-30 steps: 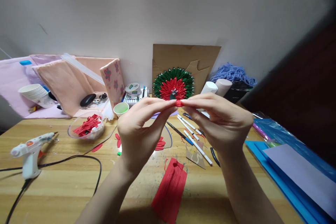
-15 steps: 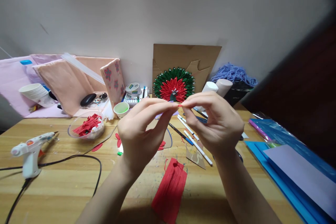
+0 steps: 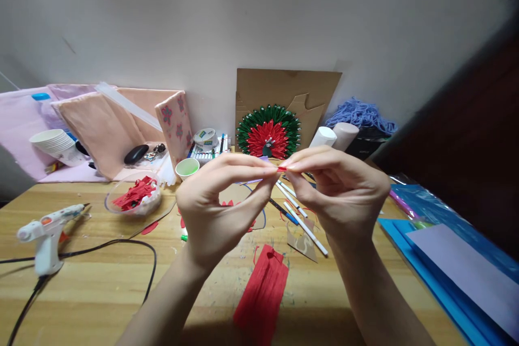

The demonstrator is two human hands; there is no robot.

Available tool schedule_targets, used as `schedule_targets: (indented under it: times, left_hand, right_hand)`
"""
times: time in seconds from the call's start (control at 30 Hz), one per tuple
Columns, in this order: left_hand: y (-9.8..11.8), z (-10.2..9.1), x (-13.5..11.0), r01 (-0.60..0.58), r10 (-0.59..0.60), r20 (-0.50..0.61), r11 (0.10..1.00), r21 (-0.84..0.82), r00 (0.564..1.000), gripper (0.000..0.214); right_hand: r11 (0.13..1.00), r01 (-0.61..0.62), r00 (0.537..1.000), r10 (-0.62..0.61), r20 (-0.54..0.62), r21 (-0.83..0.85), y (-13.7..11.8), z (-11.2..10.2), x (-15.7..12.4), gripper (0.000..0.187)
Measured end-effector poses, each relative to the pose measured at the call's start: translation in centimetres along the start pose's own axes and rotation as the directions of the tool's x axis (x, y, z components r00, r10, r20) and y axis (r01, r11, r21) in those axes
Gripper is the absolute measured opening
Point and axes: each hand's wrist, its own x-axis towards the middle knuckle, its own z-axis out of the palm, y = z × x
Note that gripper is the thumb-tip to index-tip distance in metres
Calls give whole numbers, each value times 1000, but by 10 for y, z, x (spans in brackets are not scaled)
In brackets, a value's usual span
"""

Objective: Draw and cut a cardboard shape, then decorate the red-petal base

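Both of my hands are raised over the middle of the wooden table [image 3: 93, 297], fingertips meeting. My left hand [image 3: 219, 205] and my right hand [image 3: 340, 189] pinch a small red paper piece [image 3: 281, 168] between thumbs and forefingers; only a sliver of it shows. Below them lies a folded strip of red crepe paper [image 3: 261, 294]. Behind the hands, a round red and green paper ornament [image 3: 268, 132] leans on cardboard [image 3: 284, 89] against the wall.
A white glue gun [image 3: 46, 230] with a black cord [image 3: 121, 246] lies at left. A clear bowl of red paper bits [image 3: 133, 197], a green cup [image 3: 187, 167], pens [image 3: 302, 219], stacked paper cups [image 3: 54, 143], blue yarn [image 3: 359, 113] and blue sheets [image 3: 446, 259] surround the hands.
The hands have lowered slightly and closed tighter on the red piece, so less of it shows now. Nothing on the table has moved.
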Motion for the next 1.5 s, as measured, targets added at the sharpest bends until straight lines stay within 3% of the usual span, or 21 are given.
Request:
schedule_targets:
  times: [0.2, 0.33, 0.43, 0.7, 0.9, 1.0, 1.1, 1.2, 1.3, 1.5]
  left_hand:
    - [4, 2, 1, 129, -133, -12, 979, -156, 991, 16]
    - [4, 2, 2, 229, -232, 15, 941, -248, 973, 13]
    - [4, 2, 3, 251, -262, -21, 941, -226, 965, 19]
    - [8, 1, 1, 94, -97, -79, 995, -46, 992, 25]
    - [-1, 4, 1, -59, 47, -197, 997, -58, 979, 29]
    - [-5, 5, 2, -90, 74, -192, 993, -77, 979, 29]
    - [-5, 5, 1, -92, 72, -183, 990, -102, 980, 29]
    - [-3, 7, -1, 1, -23, -154, 990, -139, 988, 28]
    - [-2, 7, 0, 180, -194, -67, 969, -169, 979, 19]
    - [0, 4, 5, 471, -455, 121, 853, -225, 882, 26]
  right_hand:
    - [986, 34, 999, -28, -42, 165, 3, 8, -6, 22]
    - [996, 49, 993, -41, -108, 70, 2, 11, -8, 19]
    - [999, 40, 986, -41, -164, -10, 0, 12, -9, 20]
    - [999, 33, 992, -29, -122, 26, -2, 10, -7, 20]
    - [981, -155, 988, 155, 6, 118, 0, -3, 2, 15]
    - [959, -261, 964, 253, 84, 111, -1, -8, 5, 17]
    - [952, -300, 953, 296, 68, 65, -1, -10, 5, 15]
    - [954, -295, 956, 294, 22, 62, -1, -10, 6, 14]
    - [957, -278, 960, 281, -20, 83, -1, -11, 8, 15]
    - [943, -330, 942, 327, 68, 34, -2, -17, 11, 18]
